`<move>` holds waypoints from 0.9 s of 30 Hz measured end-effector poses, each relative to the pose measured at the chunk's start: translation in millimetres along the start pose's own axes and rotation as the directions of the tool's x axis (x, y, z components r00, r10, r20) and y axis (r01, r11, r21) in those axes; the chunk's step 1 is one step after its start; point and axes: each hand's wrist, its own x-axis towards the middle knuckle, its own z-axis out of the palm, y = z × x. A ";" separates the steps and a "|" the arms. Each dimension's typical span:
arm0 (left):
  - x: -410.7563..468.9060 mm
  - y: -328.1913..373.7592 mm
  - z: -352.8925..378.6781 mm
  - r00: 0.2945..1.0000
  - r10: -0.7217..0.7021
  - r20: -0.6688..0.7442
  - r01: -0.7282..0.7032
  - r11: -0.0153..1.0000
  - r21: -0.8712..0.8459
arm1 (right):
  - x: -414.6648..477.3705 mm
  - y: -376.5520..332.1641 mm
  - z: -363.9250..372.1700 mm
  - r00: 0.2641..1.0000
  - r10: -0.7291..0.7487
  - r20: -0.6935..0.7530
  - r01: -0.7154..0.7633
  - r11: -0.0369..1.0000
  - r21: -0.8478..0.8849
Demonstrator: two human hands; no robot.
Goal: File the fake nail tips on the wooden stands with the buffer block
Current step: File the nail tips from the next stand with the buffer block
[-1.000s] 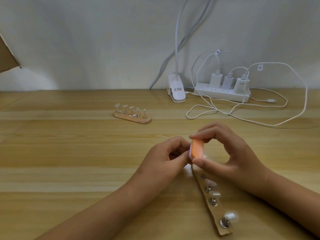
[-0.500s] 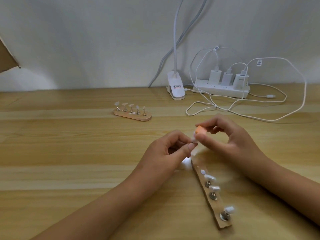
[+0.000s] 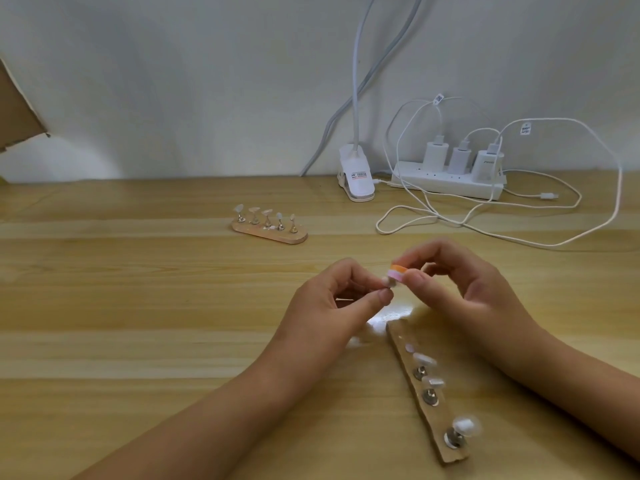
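Five nail tips [image 3: 266, 213] on far stand [image 3: 273, 234]

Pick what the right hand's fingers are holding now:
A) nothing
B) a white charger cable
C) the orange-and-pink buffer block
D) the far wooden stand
C: the right hand pinches the orange-and-pink buffer block between thumb and fingers, next to the small nail tip that the left hand pinches.
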 end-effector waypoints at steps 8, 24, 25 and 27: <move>-1.1 0.3 0.1 0.999 0.050 0.014 -0.051 0.998 0.030 | -0.3 1.9 1.0 0.994 -0.108 -0.019 0.105 0.986 -0.128; -3.3 -2.3 0.7 0.994 0.110 0.018 -0.111 0.991 0.069 | 2.0 4.8 1.0 1.000 -0.029 -0.005 0.029 0.998 -0.055; -3.3 -2.5 0.4 0.994 0.111 0.015 -0.112 0.992 0.065 | 1.5 4.7 1.1 0.999 -0.046 -0.015 0.045 0.998 -0.051; -2.8 -2.3 0.4 0.994 0.111 0.020 -0.112 0.991 0.067 | 1.1 5.0 1.5 0.995 -0.096 -0.022 0.094 0.993 -0.076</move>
